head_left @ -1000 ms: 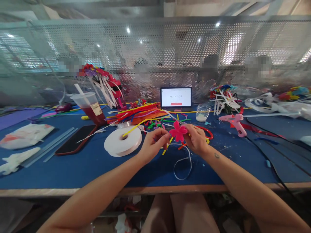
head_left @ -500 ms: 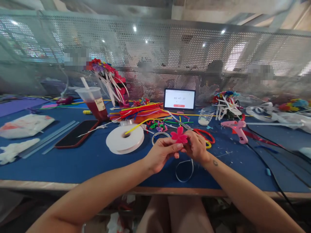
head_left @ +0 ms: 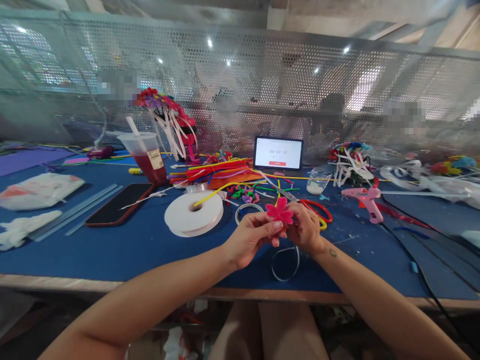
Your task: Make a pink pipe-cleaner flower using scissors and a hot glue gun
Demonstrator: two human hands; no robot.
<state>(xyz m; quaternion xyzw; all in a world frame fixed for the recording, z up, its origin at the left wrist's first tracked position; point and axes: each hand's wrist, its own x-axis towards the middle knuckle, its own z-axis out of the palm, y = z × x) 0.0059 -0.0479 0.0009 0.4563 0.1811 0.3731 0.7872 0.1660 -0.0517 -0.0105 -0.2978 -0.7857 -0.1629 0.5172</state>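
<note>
A pink fuzzy flower (head_left: pixel 279 210) is held up over the front of the blue table, between both of my hands. My left hand (head_left: pixel 255 235) pinches its lower left side with thumb and fingers. On the right edge of the flower, the fingers of my right hand (head_left: pixel 305 227) are closed; part of the grip is hidden behind the petals. A thin white ribbon loop (head_left: pixel 285 264) hangs or lies just below the hands; I cannot tell which. Scissors with red handles (head_left: pixel 318 210) lie right behind my right hand.
A white ribbon spool (head_left: pixel 194 214) and a phone (head_left: pixel 119 205) lie to the left, near a tilted drink cup (head_left: pixel 146 157). Pipe cleaners (head_left: pixel 217 172) lie behind. A tablet (head_left: pixel 278 153) stands at the back. A pink glue gun (head_left: pixel 369 202) with a cord is at right.
The flower has turned slightly in my fingers, its petals now tilted a little differently. Both hands keep nearly the same place and hold.
</note>
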